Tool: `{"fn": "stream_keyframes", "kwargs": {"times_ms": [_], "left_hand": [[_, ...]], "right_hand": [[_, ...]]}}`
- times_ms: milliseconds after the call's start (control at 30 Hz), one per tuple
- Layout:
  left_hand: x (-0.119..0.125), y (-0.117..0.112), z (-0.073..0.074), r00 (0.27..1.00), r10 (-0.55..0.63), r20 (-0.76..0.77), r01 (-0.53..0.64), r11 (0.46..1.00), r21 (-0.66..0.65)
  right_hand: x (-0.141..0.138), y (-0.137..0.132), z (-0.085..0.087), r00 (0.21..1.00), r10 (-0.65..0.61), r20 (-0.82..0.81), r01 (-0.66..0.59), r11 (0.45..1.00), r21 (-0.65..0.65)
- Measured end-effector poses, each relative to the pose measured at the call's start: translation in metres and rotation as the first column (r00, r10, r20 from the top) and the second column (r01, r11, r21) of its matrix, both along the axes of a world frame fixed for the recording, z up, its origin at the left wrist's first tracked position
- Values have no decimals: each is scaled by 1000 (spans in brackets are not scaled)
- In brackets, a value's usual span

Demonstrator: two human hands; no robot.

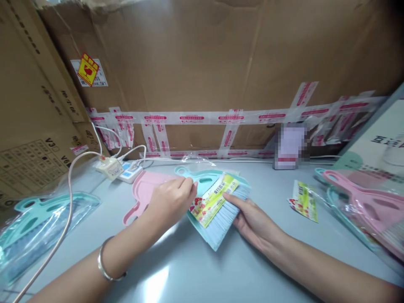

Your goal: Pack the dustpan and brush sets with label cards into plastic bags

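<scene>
A light blue brush and dustpan set [217, 219] lies on the grey table [195, 269] in front of me, with a yellow-green label card [214, 198] laid across it. My left hand [172, 200], a silver bangle on its wrist, is closed with its fingertips pinching the card's upper edge over the teal handle [202, 176]. From the right, my right hand [252, 219] grips the brush bristles and touches the card's right edge. Just left of the set lies a pink dustpan [142, 191], partly under my left hand.
A bagged teal set [38, 223] lies at the left edge. Pink and teal bagged sets [366, 206] are stacked at the right, with a loose label card [304, 200] beside them. A white power strip [126, 170] with cables sits at the back. Taped cardboard walls [202, 75] enclose the table.
</scene>
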State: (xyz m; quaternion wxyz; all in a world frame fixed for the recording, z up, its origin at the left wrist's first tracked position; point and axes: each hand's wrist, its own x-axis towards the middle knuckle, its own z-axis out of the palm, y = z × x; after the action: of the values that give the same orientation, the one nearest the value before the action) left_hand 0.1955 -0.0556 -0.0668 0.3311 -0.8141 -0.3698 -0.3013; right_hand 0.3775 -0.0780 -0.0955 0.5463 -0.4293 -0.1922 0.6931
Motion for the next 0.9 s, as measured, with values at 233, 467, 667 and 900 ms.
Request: {"fn": "stream_keyframes", "kwargs": {"times_ms": [233, 467, 667, 900], "left_hand": [[5, -2, -2, 997, -30, -75, 24, 997, -78], [7, 7, -10, 998, 59, -31, -67, 891, -449], [9, 11, -19, 994, 13, 110, 64, 746, -663], [6, 14, -20, 967, 40, 250, 153, 697, -701]], "right_hand": [[-7, -5, -9, 995, 98, 12, -98, 995, 33], [-7, -5, -4, 997, 70, 20, -70, 998, 6], [-7, -5, -7, 997, 76, 27, -76, 997, -2], [-7, -5, -4, 998, 60, 36, -58, 997, -43]]}}
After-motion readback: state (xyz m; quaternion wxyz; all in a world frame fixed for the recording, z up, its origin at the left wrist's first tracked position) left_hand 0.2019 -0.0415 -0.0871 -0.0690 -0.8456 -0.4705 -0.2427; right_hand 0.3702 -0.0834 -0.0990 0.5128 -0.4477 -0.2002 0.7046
